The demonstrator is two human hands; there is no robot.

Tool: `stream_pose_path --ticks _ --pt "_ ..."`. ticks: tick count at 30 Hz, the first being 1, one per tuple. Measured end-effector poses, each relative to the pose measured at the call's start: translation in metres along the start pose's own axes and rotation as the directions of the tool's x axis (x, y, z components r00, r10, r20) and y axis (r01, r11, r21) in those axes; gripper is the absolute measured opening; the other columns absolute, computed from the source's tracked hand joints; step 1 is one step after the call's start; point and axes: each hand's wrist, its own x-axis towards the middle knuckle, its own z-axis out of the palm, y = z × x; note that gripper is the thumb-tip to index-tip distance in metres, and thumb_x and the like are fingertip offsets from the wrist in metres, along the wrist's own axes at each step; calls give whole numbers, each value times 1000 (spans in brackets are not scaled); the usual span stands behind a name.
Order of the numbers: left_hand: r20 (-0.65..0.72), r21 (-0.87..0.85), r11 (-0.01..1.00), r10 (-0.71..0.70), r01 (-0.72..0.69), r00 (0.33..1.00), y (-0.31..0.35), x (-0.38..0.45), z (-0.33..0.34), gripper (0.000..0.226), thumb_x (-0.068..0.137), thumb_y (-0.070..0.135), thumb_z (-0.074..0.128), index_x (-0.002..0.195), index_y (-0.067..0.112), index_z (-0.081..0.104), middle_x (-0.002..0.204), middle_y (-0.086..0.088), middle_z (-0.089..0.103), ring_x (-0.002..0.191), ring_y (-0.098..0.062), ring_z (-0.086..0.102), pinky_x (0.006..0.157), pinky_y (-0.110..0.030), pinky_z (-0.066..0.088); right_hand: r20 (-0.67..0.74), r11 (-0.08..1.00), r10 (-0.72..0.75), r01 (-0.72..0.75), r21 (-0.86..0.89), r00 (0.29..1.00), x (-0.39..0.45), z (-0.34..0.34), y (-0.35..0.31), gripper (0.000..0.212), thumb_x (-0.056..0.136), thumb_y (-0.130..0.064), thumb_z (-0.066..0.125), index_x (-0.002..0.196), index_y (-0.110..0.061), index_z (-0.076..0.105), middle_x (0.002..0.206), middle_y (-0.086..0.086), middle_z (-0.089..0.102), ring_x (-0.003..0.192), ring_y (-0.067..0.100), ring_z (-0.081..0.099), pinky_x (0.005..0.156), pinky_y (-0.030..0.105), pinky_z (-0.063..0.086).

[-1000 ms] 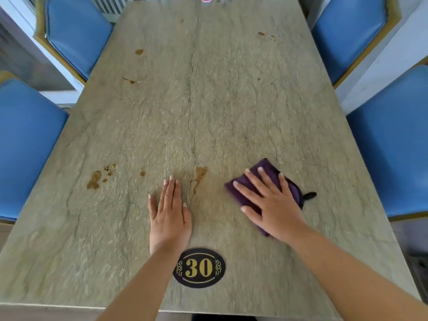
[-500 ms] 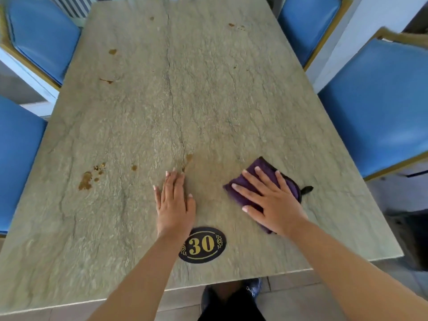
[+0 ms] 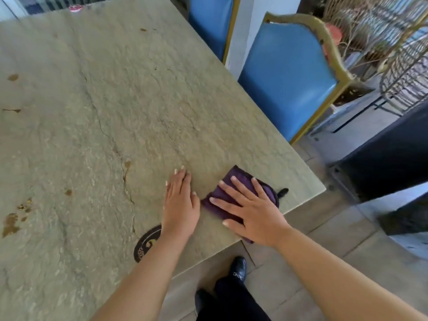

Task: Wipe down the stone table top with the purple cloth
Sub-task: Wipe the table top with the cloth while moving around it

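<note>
Lower centre of frame: right hand (image 3: 251, 216) flat, fingers spread, pressing purple cloth (image 3: 234, 193) onto stone table top (image 3: 139, 100); left hand (image 3: 180, 205) flat beside, holding nothing.

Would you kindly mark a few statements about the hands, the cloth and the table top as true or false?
1. The right hand lies flat on the purple cloth. True.
2. The left hand grips the cloth. False: it rests flat on the bare stone table top, beside the cloth.
3. Brown stains remain near the table's left edge. True.
4. The cloth lies at the far end of the table. False: it lies near the table's near right corner.
5. The left forearm partly covers the dark oval plaque. True.
</note>
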Motion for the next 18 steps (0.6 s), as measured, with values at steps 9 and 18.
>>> stream_pose_path --ticks 9,18 --pt "-15 233 972 -16 19 1000 35 2 34 57 98 27 32 151 7 22 161 -8 15 149 -22 5 121 -47 3 41 667 734 -731 147 678 20 -10 42 56 96 -59 11 149 -45 -2 161 -2 -13 146 27 -17 114 60 -8" --pt "-9 230 965 -127 126 992 56 40 37 59 94 29 39 149 13 26 159 -3 17 149 -22 8 119 -54 2 11 972 233 -234 29 972 2 -4 52 54 94 -65 13 145 -54 -1 161 -12 -2 148 22 -11 112 65 -4"
